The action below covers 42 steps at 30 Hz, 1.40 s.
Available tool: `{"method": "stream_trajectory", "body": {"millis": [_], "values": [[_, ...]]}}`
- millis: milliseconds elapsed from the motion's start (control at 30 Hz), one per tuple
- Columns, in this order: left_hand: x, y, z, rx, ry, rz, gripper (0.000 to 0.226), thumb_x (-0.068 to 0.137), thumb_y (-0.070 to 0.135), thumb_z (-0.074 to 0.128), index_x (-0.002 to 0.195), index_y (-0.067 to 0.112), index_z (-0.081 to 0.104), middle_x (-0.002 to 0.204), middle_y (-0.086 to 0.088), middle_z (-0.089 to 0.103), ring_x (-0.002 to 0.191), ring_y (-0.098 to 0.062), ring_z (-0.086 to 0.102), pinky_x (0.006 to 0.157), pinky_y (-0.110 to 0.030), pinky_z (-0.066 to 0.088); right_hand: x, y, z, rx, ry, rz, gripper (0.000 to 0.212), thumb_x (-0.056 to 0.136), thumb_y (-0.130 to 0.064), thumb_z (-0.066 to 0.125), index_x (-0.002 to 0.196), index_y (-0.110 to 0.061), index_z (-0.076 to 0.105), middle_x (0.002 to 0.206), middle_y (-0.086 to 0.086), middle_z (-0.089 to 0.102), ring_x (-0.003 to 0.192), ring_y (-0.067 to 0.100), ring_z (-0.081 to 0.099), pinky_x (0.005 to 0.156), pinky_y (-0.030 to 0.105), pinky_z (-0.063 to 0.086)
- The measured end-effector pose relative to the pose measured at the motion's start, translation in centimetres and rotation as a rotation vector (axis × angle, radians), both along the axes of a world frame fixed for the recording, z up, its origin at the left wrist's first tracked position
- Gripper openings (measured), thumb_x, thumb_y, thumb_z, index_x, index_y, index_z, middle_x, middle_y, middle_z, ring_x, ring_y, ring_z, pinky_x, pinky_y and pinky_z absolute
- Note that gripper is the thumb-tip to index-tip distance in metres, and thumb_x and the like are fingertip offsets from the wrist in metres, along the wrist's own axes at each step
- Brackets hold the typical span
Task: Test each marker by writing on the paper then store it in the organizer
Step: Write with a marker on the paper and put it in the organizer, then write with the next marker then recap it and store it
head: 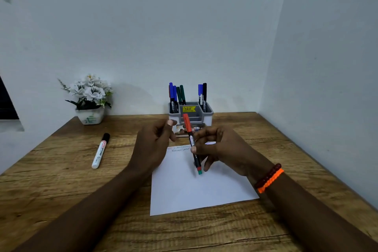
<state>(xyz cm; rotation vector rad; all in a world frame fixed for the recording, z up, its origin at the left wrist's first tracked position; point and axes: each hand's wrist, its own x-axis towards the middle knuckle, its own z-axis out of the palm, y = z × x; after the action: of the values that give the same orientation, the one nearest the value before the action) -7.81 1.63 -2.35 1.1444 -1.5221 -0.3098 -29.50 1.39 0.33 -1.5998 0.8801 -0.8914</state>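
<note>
Table (61,180): wood-look top, matt, with a coarse streaked grain. Paper (196,190): plain white sheet, smooth and matt; organizer (208,116): grey and white plastic with a dull sheen and a glossy yellow sticker (189,109). Red-capped marker (191,141) and white marker (100,152): smooth plastic barrels; flower pot (91,117): glossy white, ceramic-looking.

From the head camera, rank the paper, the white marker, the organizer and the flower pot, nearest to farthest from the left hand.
1. Paper, just right of the left hand.
2. Organizer, behind it to the right.
3. White marker, lying on the table to its left; close to the organizer's rank.
4. Flower pot, far left corner.
</note>
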Motion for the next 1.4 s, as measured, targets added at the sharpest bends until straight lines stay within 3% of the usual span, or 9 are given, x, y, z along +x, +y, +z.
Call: {"method": "stream_trajectory", "body": {"millis": [133,267,433,600,933,1133,1233,1367,1400], "values": [[-0.3,-0.2,-1.3,0.011,-0.414,0.100,0.020,0.092,0.039,0.074,0.106,0.025,0.077,0.091,0.009,0.066,0.078,-0.003,0.053,0.071,-0.027,0.042,-0.3,-1.3,0.9,-0.022,-0.035,-0.068,0.081,0.086,0.014,0.078,0.149,-0.027,0.050,0.088,0.016,0.071,0.083,0.044,0.079,0.061,0.045,0.066],[-0.9,-0.4,-1.5,0.095,-0.555,0.094,0.033,0.091,0.053,0.069,0.115,0.030,0.075,0.105,0.007,0.063,0.103,-0.011,0.051,0.086,-0.036,0.031,-0.1,-3.7,3.5,-0.191,0.015,-0.163,0.097,0.085,0.019,0.074,0.156,-0.037,0.040,0.087,0.016,0.066,0.071,0.037,0.072,0.059,0.047,0.065],[-0.9,-0.5,-2.0,0.145,-0.607,0.055,0.026,0.094,0.047,0.068,0.113,0.031,0.075,0.107,0.012,0.063,0.111,-0.010,0.050,0.089,-0.035,0.025,1.3,-8.7,8.2,-0.389,0.092,-0.343,0.069,0.089,0.008,0.069,0.142,-0.029,0.044,0.091,0.031,0.073,0.066,0.040,0.076,0.055,0.047,0.065],[-1.0,-0.7,-2.0,0.159,-0.624,0.047,0.023,0.094,0.046,0.066,0.110,0.032,0.076,0.107,0.014,0.065,0.110,-0.011,0.051,0.088,-0.035,0.024,3.7,-14.1,10.3,-0.629,0.232,-0.528,0.045,0.093,-0.010,0.068,0.128,-0.028,0.047,0.095,0.023,0.072,0.065,0.029,0.078,0.054,0.042,0.065],[-0.9,-1.0,-2.2,0.117,-0.622,0.050,0.024,0.095,0.044,0.066,0.110,0.029,0.077,0.106,0.011,0.069,0.107,-0.011,0.054,0.089,-0.036,0.026,6.8,-18.0,7.4,-0.708,0.625,-0.471,0.046,0.084,-0.022,0.073,0.123,-0.032,0.050,0.103,0.015,0.068,0.083,0.035,0.073,0.084,0.052,0.064],[-1.0,-1.0,-2.0,0.117,-0.618,0.048,0.024,0.095,0.043,0.066,0.110,0.028,0.077,0.106,0.012,0.070,0.104,-0.009,0.054,0.088,-0.035,0.026,6.2,-17.9,5.9,-0.667,0.625,-0.451,0.047,0.089,-0.010,0.076,0.134,-0.017,0.064,0.115,0.018,0.072,0.093,0.030,0.073,0.092,0.049,0.062],[-0.9,-0.9,-1.9,0.117,-0.622,0.048,0.024,0.095,0.043,0.066,0.110,0.028,0.077,0.105,0.011,0.069,0.103,-0.008,0.054,0.088,-0.036,0.029,5.5,-16.1,6.5,-0.662,0.547,-0.502,0.049,0.091,-0.012,0.077,0.138,-0.014,0.064,0.102,0.013,0.077,0.096,0.027,0.074,0.093,0.047,0.061],[-0.4,-1.0,-1.9,0.120,-0.608,0.056,0.022,0.095,0.043,0.066,0.106,0.029,0.078,0.103,0.011,0.067,0.100,-0.008,0.054,0.091,-0.037,0.033,5.1,-10.5,5.9,-0.674,0.515,-0.471,0.005,0.091,-0.021,0.078,0.094,-0.018,0.077,0.080,-0.002,0.074,0.074,0.002,0.070,0.076,0.028,0.062],[-0.3,-1.0,-1.9,0.118,-0.608,0.062,0.021,0.095,0.042,0.066,0.103,0.029,0.079,0.101,0.012,0.067,0.099,-0.008,0.054,0.091,-0.038,0.034,5.0,-8.7,5.1,-0.658,0.550,-0.427,0.007,0.091,-0.020,0.077,0.083,-0.019,0.077,0.075,-0.006,0.071,0.067,-0.003,0.067,0.068,0.018,0.058]]}}
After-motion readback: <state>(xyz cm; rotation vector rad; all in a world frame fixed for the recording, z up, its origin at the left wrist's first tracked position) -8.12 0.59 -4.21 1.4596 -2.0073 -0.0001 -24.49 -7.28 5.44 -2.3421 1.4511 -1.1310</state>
